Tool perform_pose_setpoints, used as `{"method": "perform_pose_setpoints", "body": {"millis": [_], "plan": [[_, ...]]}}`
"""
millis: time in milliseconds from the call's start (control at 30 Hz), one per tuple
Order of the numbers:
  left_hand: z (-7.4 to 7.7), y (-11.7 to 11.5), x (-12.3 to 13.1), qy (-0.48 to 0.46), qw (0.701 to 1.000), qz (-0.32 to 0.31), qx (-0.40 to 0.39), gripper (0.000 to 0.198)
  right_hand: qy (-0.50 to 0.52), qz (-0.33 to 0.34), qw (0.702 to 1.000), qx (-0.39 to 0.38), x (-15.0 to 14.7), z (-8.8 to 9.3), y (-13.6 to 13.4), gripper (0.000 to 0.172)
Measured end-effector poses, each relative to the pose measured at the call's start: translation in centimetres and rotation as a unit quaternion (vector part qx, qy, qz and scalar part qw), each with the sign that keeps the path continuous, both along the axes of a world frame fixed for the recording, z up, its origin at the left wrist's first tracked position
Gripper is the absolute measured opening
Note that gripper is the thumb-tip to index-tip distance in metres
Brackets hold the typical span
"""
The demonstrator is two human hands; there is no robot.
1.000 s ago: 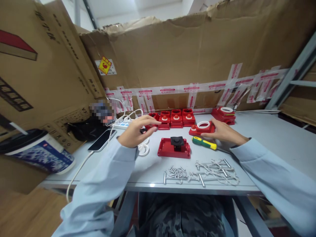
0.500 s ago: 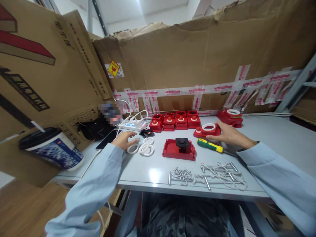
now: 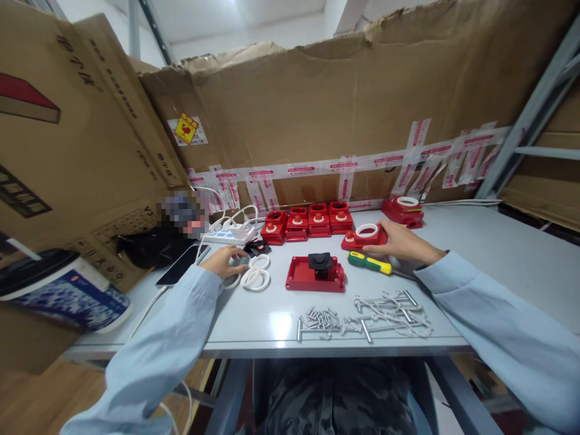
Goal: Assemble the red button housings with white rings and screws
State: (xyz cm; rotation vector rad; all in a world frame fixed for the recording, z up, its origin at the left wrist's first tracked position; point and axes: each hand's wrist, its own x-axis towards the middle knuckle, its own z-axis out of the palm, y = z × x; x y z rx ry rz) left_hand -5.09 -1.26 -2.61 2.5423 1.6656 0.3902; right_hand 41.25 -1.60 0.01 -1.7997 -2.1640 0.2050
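My left hand is low over the table at the left, fingers apart and slightly bent. It partly covers the leftmost of several white rings. On the right, my right hand grips the right side of a red plastic housing, thumb in front and fingers behind. A white ring lies on top of that housing. Just in front is a green and yellow screwdriver, its shaft running under my right wrist. Between my hands sits a red open base with a black square part standing in it.
Several red housings stand in a row at the back, another farther right. Screws and metal rods with white cord lie near the front edge. Leftward are a power strip, phone and large cup.
The view has turned slightly right. My left hand has moved right, closer over the white rings. My right hand keeps its hold on the red housing.
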Motion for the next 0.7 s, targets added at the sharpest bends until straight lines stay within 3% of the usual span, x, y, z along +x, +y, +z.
{"method": "perform_pose_setpoints", "body": {"millis": [367, 533, 600, 700], "plan": [[0.7, -0.1, 0.6, 0.005, 0.999, 0.022, -0.036, 0.052, -0.003, -0.001, 1.0, -0.006, -0.2, 0.4, -0.4, 0.055], [2.7, -1.5, 0.6, -0.017, 0.996, 0.057, 0.065, 0.045, -0.005, 0.002, 1.0, -0.005, -0.2, 0.4, -0.4, 0.055], [4.2, -2.9, 2.1, -0.049, 0.99, 0.034, 0.129, 0.043, -0.003, 0.003, 1.0, -0.005, -0.2, 0.4, -0.4, 0.055], [5.8, -5.0, 6.8, -0.114, 0.979, -0.078, 0.147, 0.036, -0.002, 0.003, 1.0, -0.006, -0.2, 0.3, -0.3, 0.055]]}}
